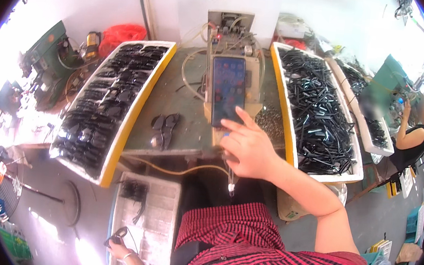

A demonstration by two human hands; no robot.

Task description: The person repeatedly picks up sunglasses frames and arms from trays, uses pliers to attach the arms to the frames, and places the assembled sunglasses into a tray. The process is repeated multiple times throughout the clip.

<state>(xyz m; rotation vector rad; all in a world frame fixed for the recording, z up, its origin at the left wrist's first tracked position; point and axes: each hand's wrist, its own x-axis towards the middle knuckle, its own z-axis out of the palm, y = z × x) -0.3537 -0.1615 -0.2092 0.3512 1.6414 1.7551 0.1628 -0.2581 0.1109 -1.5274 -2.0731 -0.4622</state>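
My left hand point(119, 251) is closed on a dark glasses frame point(120, 233), low at the left over a white foam box point(157, 229). A bundle of thin black pieces point(135, 191) lies inside that box. In the middle, a smartphone point(228, 85) leans upright against a small bench machine point(254, 78), its screen lit with icons. My right hand point(249, 147) is at the phone's lower end, fingers stretched out and apart, with fingertips at or just over the screen; contact is hard to tell. Dark glasses point(165, 129) rest on the bench left of the phone.
A long foam tray point(107, 173) at left holds rows of dark glasses; another point(289, 124) at right is heaped with black temple arms. Green machines point(47, 58) flank the bench point(183, 114). A fan point(8, 182) stands at left. Another person point(416, 134) sits far right.
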